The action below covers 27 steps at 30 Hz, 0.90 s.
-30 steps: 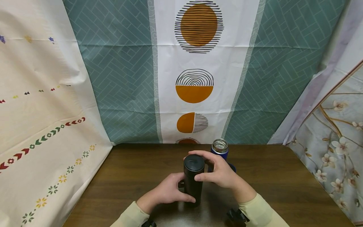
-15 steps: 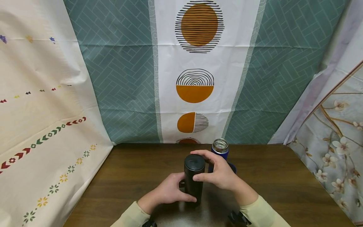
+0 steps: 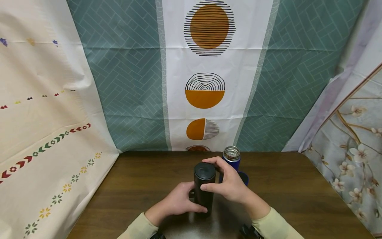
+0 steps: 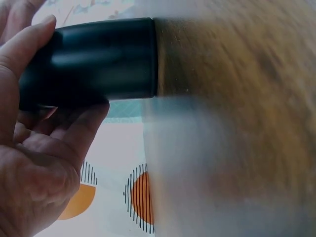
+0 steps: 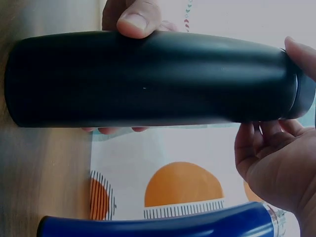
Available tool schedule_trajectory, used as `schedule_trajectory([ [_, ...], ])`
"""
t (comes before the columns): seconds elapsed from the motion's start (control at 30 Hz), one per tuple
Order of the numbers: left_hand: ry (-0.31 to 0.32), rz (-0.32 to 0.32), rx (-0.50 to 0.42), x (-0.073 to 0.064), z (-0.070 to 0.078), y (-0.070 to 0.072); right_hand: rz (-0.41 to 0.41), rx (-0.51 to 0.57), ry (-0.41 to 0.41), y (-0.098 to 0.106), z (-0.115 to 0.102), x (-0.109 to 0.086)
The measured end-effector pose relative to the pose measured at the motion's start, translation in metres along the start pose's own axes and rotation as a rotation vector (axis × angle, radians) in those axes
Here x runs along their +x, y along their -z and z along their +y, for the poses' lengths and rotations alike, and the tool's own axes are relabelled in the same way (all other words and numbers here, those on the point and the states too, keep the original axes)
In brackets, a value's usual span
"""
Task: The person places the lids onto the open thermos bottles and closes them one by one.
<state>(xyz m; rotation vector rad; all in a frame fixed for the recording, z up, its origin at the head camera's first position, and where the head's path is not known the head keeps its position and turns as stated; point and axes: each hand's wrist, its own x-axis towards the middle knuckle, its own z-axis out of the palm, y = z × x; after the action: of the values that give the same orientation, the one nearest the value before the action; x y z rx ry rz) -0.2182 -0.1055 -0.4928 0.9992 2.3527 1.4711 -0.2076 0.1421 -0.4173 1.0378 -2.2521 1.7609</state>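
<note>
A black thermos [image 3: 203, 196] with a black lid [image 3: 205, 171] stands upright on the table. My left hand [image 3: 179, 200] grips its body low down, thumb across the front and fingers around the back. In the right wrist view, the thermos [image 5: 148, 79] spans the frame, and the left thumb presses its side. My right hand [image 3: 228, 181] holds the top at the lid, thumb in front and fingers behind. The left wrist view catches the thermos's lower end [image 4: 108, 59] and my left hand [image 4: 39, 163]; the fingertips behind the thermos are partly hidden.
Behind my right hand stands a blue thermos [image 3: 231, 157] with its steel mouth uncovered. Beside it is a small blue cup-like piece [image 3: 244, 178], partly covered by the hand. Patterned cloths [image 3: 134, 83] hang behind the brown wooden table [image 3: 143, 172] and at its sides.
My right thumb has shifted slightly left around the front of the thermos top, while the fingers behind moved slightly right. The left hand and the thermos body hold their place.
</note>
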Motion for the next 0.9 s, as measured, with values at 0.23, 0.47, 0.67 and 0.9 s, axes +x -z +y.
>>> schedule_trajectory([
  [0.23, 0.015, 0.011, 0.019, 0.0, 0.002, -0.001, 0.05, -0.038, -0.035, -0.005, -0.003, -0.001],
  [0.47, 0.014, 0.016, 0.018, 0.0, -0.001, -0.001, 0.08, -0.083, -0.04, -0.008, -0.005, -0.001],
  [0.67, 0.014, 0.001, 0.012, 0.0, -0.003, 0.001, 0.031, -0.053, -0.017, -0.003, -0.002, 0.0],
  [0.9, 0.038, -0.019, -0.028, 0.0, -0.004, 0.002, -0.074, 0.003, 0.064, 0.005, 0.008, 0.002],
])
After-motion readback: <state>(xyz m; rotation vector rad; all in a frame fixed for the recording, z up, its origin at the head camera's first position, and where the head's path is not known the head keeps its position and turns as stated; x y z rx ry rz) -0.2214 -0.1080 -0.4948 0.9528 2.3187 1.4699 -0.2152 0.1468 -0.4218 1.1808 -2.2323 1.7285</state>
